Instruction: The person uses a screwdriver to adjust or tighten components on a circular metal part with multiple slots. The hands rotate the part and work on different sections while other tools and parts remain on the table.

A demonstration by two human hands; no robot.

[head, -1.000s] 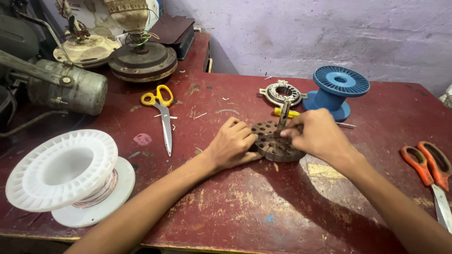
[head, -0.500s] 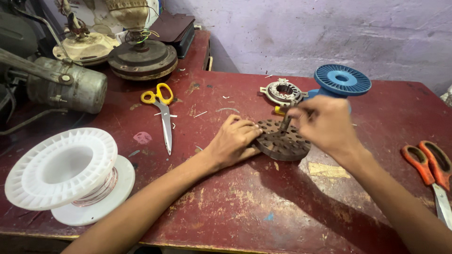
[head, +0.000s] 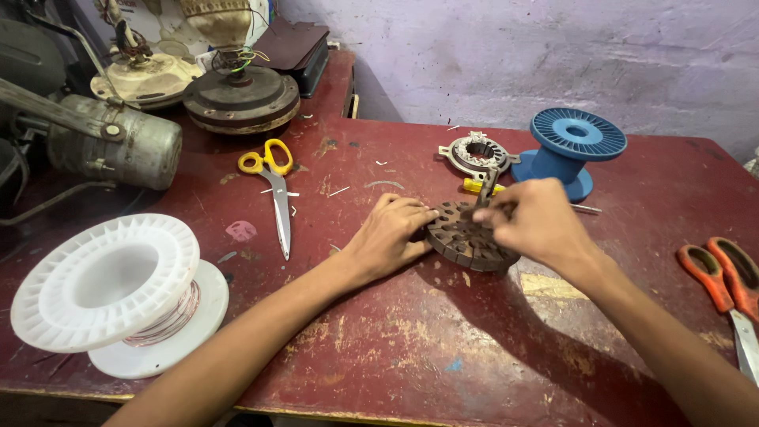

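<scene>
A round, rusty brown slotted stator core [head: 465, 237] lies flat on the red table [head: 395, 348]. My left hand [head: 389, 234] rests on the table with its fingertips pressed against the core's left edge. My right hand [head: 531, 218] hovers over the core's right side and grips a small thin metal tool [head: 487, 190] that stands nearly upright into the core's top. A yellow-handled tool [head: 473, 187] lies just behind the core, partly hidden by my right hand.
Yellow-handled scissors [head: 273, 175] lie left of centre. A large white spool [head: 111, 286] sits front left, a blue spool [head: 571, 147] and a small wound stator ring [head: 477, 152] at the back. Orange-handled scissors [head: 723, 278] lie far right. Old motors [head: 239, 93] crowd the back left.
My right hand has drawn back a little over the core's right side with the thin tool. My left hand stays against the core.
</scene>
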